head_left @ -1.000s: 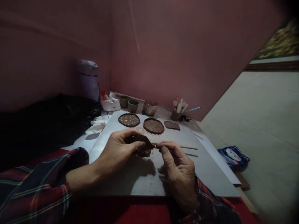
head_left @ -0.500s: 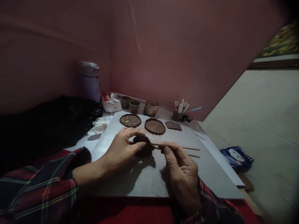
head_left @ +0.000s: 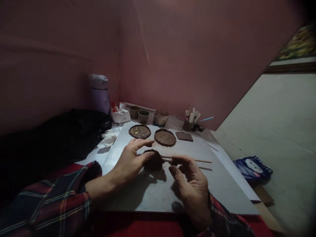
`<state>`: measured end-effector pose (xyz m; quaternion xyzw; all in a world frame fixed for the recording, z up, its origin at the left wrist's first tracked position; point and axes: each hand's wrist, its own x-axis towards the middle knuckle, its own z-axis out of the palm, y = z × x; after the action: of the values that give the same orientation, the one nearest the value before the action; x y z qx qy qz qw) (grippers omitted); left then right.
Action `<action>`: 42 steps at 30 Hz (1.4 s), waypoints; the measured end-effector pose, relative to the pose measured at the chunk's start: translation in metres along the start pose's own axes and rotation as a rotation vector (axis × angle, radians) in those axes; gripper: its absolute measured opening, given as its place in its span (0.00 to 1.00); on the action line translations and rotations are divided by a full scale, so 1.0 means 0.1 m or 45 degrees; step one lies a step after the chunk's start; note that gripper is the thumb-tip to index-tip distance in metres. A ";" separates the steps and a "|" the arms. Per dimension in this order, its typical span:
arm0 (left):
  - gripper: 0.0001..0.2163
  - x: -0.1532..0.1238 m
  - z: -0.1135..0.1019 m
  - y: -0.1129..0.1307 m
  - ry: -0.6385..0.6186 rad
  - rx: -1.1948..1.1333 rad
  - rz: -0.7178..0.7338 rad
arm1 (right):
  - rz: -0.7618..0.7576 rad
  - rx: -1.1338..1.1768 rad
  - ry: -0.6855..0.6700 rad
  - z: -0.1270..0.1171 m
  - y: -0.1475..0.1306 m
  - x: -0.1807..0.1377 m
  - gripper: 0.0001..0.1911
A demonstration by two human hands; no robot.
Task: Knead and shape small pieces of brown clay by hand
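Note:
My left hand [head_left: 129, 156] holds a dark brown, clay-like piece [head_left: 153, 163] tilted up on a pale board [head_left: 118, 197]. The thumb presses its near face, the index finger is raised above its top edge, and the remaining fingers are hidden behind. My right hand [head_left: 190, 184] is just right of the piece, thumb and index finger apart, the fingertips dark with smears. I cannot make out anything between them. Behind the right fingers lie two thin sticks, a brown one [head_left: 202, 161] and a greyer one [head_left: 205, 169].
Farther back on the board lie a yellow-dotted round slab [head_left: 140, 131], a plain round slab [head_left: 165, 137] and a small rectangular slab [head_left: 184, 136]. Beyond stand green cups [head_left: 143, 117], a smeared bowl [head_left: 161, 118] and a tool holder [head_left: 188, 125]. Crumpled tissue [head_left: 108, 137] and a black bag [head_left: 61, 141] are left.
My right thumb and index finger have parted and drawn slightly away from the brown piece. My left index finger has lifted off its top edge. The view has shifted a little.

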<state>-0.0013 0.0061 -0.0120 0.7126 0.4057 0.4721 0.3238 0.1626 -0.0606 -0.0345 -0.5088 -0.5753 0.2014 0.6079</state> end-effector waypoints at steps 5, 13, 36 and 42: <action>0.09 -0.06 -0.11 0.10 0.077 -0.144 0.334 | -0.078 0.023 -0.051 0.00 -0.02 0.00 0.05; 0.09 -0.12 -0.21 0.22 -0.059 -0.149 0.449 | 0.073 0.030 -0.223 -0.02 -0.11 0.03 0.09; 0.12 -0.17 0.08 0.15 -0.691 -0.827 -0.929 | 0.361 0.227 -0.325 -0.03 -0.08 0.09 0.07; 0.11 -0.12 0.08 0.16 -0.690 -0.912 -0.928 | 0.314 0.143 -0.403 -0.05 -0.13 0.12 0.09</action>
<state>0.0076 -0.0124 -0.0058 0.4681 0.3424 0.2387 0.7788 0.1654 -0.0578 -0.0171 -0.5028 -0.5849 0.3836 0.5079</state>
